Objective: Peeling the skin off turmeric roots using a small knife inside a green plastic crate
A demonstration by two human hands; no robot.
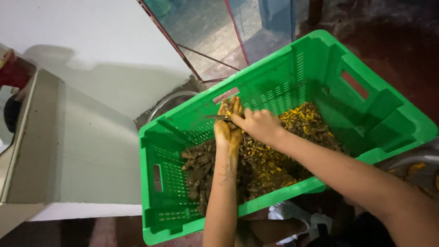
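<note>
A green plastic crate (pixel 375 110) with slotted walls holds a heap of muddy brown turmeric roots (pixel 199 167) and cut yellow-orange pieces (pixel 306 116). My left hand (pixel 227 126), stained yellow, is held over the middle of the crate with fingers up, gripping a small root piece (pixel 228 109). My right hand (pixel 257 124) is closed on a small knife (pixel 215 117) whose blade points left, laid against the piece in my left hand.
A white block-like surface (pixel 82 151) stands left of the crate. A metal basin rim (pixel 171 99) shows behind the crate's far left corner. Dark reddish floor (pixel 402 41) lies to the right. A red object (pixel 13 71) sits at far left.
</note>
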